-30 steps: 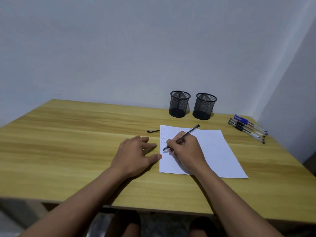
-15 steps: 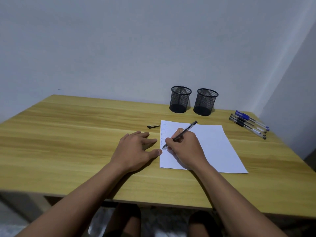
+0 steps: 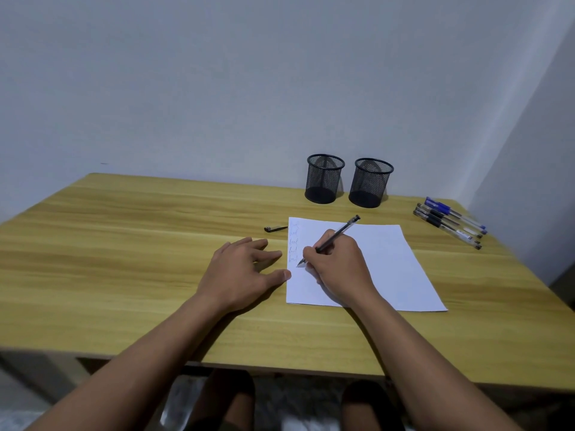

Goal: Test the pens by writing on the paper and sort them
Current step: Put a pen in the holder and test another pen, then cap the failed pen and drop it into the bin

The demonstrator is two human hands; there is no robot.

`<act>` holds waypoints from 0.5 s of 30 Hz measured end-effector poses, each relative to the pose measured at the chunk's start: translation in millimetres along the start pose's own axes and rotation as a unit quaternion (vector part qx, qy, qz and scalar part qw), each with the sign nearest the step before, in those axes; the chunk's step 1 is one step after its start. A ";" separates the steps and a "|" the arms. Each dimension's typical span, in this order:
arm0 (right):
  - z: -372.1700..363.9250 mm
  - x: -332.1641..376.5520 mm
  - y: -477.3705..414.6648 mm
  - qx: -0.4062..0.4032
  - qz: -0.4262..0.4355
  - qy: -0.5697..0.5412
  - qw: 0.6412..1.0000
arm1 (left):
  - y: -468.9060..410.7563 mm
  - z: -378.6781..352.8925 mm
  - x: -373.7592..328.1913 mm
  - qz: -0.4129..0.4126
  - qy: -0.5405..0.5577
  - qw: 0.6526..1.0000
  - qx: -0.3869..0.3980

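1. Right hand (image 3: 339, 265) grasping pen (image 3: 337, 233); tip on paper (image 3: 389, 262) at its left margin, centre of frame, just below faint test marks (image 3: 293, 244).
2. Left hand (image 3: 239, 269) released, flat on tabletop (image 3: 124, 244), thumb at paper edge. Press down to stop sheet sliding.
3. Short stroke, light pressure. Judge ink before choosing mesh cup (image 3: 325, 178).

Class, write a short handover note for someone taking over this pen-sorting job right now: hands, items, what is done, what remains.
Left hand: open, flat on the table, thumb at the edge of the paper.
Right hand: grips a black pen, tip on the paper.
A cap lies left of the paper; more pens lie at far right; two mesh cups stand behind, no pens showing in them.
Done: several test marks down the paper's left margin.
Left: finish this test, sort every pen into the cups.
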State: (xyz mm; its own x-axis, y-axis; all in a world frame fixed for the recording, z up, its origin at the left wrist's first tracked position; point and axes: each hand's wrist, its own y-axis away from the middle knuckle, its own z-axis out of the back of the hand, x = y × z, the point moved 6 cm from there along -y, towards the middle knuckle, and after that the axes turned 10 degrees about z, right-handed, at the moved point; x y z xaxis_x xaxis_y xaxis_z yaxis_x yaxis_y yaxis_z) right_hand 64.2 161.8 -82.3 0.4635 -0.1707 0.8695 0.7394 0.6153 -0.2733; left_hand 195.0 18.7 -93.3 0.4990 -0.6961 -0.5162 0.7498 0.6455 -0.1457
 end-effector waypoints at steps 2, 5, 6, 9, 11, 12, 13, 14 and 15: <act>1.2 1.8 0.6 -0.002 0.001 0.004 1.000 | -0.4 -0.3 0.1 0.001 -0.002 1.000 0.003; 1.7 1.9 1.0 -0.005 -0.002 0.005 1.000 | 0.4 -0.2 0.6 -0.002 -0.001 1.000 0.002; 1.9 1.5 1.1 -0.006 -0.004 0.006 1.000 | 0.6 0.1 0.6 -0.001 -0.001 1.000 0.002; 3.2 1.7 1.4 0.000 -0.006 0.004 1.000 | 0.7 0.8 -0.6 0.004 0.000 1.000 0.000; 3.9 1.6 1.7 -0.003 -0.007 0.000 1.000 | 1.2 1.5 -1.8 0.005 0.003 1.000 -0.003; 4.3 1.6 2.1 -0.006 -0.008 -0.002 1.000 | 1.9 1.9 -2.4 0.004 0.007 1.000 -0.007; 4.3 1.4 1.9 -0.008 -0.009 -0.002 1.000 | 2.5 2.4 -2.8 0.004 0.009 1.000 -0.009; 4.2 1.6 2.2 -0.009 -0.011 -0.002 1.000 | 3.1 2.7 -3.3 0.002 0.009 1.000 -0.010; 4.5 1.8 2.4 -0.009 -0.013 -0.001 1.000 | 3.3 2.7 -3.6 0.002 0.007 1.000 -0.009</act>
State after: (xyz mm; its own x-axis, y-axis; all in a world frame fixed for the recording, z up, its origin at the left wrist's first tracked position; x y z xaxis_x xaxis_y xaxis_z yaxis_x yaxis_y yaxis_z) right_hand 64.6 166.5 -79.5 0.4426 -0.1841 0.8776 0.7596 0.5970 -0.2579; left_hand 196.9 22.5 -89.6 0.4956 -0.6898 -0.5278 0.7404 0.6532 -0.1585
